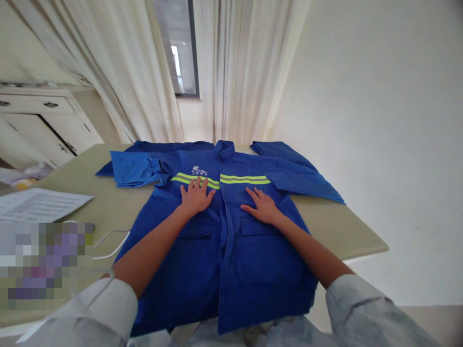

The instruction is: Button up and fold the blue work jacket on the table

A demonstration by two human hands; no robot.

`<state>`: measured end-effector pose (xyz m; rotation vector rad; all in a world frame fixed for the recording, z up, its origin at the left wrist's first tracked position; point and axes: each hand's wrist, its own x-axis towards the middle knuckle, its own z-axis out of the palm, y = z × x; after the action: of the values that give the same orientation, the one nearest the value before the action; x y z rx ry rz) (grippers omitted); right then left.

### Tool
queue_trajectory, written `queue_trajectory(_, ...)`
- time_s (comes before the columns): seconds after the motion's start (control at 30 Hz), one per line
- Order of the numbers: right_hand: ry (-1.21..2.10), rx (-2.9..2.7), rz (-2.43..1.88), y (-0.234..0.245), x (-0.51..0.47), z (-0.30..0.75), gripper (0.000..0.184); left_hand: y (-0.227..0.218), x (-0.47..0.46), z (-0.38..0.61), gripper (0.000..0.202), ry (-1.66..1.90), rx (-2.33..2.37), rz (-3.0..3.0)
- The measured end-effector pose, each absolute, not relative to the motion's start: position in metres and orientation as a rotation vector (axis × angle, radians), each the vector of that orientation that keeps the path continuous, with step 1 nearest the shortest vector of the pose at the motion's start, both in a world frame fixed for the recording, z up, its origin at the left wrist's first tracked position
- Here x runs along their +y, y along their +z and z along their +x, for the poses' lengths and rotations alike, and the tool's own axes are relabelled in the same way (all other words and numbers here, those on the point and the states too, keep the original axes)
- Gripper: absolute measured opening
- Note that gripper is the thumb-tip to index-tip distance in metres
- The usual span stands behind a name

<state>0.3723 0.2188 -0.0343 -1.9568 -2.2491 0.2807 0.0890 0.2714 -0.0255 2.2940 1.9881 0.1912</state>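
A blue work jacket [202,260] lies front side up, its collar toward the far edge and its hem hanging over the near edge. A yellow-green and grey reflective stripe crosses the chest, with a white logo above it on the left. My left hand [196,197] rests flat on the left chest panel, fingers spread and tips at the stripe. On the other panel, just above a pocket flap, my right hand [263,206] lies with fingers apart. Neither hand grips anything. The jacket's left-side sleeve is folded back, showing its elastic cuff; the right-side sleeve stretches outward.
The jacket lies on a beige-topped table [358,236]. Printed paper [43,205] and a white cable [114,250] are at the left, beside a pixelated patch. More dark blue cloth [170,147] shows beyond the jacket. A white cabinet [39,115], curtains [246,72] and a wall surround the table.
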Motion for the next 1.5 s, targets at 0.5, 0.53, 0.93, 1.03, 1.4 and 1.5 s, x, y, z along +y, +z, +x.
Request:
queue_trajectory(0.5,0.173,-2.303,-2.074,-0.054,0.347,0.383,0.091,-0.061,0.381,0.095,0.079,0.256,2.068,2.214)
queue_trajectory(0.53,0.172,-2.31,-2.068,-0.054,0.346,0.383,0.09,-0.062,0.378,0.094,0.078,0.262,2.062,2.225)
queue_trajectory(0.93,-0.103,-1.975,-1.89,-0.025,0.269,0.436,0.078,-0.031,0.273,0.107,0.067,0.409,1.567,2.564)
queue_trajectory(1.03,-0.185,-1.655,-2.228,-0.013,0.283,0.483,0.076,-0.041,0.234,0.123,0.07,0.345,1.103,2.719)
queue_trajectory(1.4,0.187,-1.895,-2.431,0.003,0.331,0.524,0.069,-0.057,0.187,0.115,0.074,0.229,0.962,2.723)
queue_trajectory(1.5,0.138,-2.033,-2.107,0.014,0.368,0.472,0.063,-0.045,0.188,0.125,0.076,0.178,0.981,2.696)
